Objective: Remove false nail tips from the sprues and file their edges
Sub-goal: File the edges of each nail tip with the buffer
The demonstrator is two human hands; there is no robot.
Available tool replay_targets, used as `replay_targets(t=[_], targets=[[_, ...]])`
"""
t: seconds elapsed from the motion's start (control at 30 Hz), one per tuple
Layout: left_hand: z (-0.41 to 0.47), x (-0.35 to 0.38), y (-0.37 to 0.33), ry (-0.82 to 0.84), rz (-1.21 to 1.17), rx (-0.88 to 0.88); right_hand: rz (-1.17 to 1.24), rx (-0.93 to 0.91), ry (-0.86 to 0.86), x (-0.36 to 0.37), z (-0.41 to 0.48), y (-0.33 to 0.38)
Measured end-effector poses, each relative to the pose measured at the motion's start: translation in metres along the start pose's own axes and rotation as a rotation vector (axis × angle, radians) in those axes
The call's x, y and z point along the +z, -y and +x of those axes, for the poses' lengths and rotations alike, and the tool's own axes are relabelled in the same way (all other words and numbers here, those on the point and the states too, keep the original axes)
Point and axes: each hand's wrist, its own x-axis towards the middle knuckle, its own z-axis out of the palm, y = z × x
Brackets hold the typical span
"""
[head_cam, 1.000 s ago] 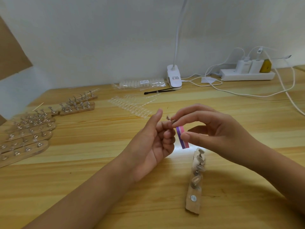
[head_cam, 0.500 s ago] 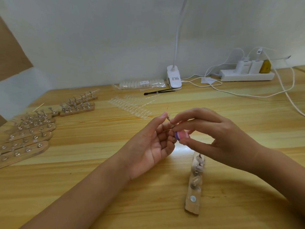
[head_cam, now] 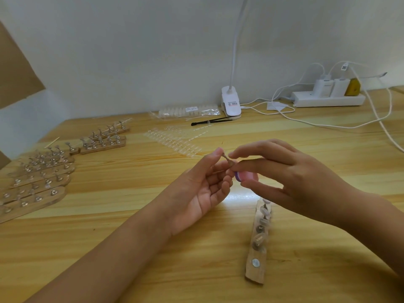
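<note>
The left hand (head_cam: 195,194) and right hand (head_cam: 299,180) are bare, as are both forearms (head_cam: 113,256).

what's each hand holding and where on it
Left hand pinches a small metal nail stand near its base; right hand grips a pink-and-purple file block between thumb and fingers.

Your feed's bright, soft light from above. Glare patch mid-frame on the pale striped wooden counter (head_cam: 240,196), soft shadow bottom right, edges bow.
</note>
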Motion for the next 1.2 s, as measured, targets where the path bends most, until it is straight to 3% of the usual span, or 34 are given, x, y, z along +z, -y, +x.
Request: replay_targets(t=[0.3, 0.8, 1.03, 1.1, 1.2], targets=[[0.0014, -0.0023, 0.0014, -0.01, -0.005, 0.064, 0.519, 0.272, -0.067, -0.0012, 0.0053, 0.005], [0.0029, -0.0026, 0.0063, 0.001, 0.255, 0.126, 0.224, 0.127, -0.022, 0.0073, 0.0008, 0.0044], [0.005, -0.004, 0.007, 0.025, 0.261, 0.16, 0.153, 0.112, -0.026, 0.0037, 0.003, 0.0044], [0.0055, -0.0045, 0.0078, 0.018, 0.252, 0.167, 0.184, 0.125, -0.032, 0.0031, 0.0037, 0.006], [0.0059, -0.0057, 0.0074, -0.014, 0.206, 0.193, 0.427, 0.238, -0.065, 0.0002, 0.0059, 0.0083]])
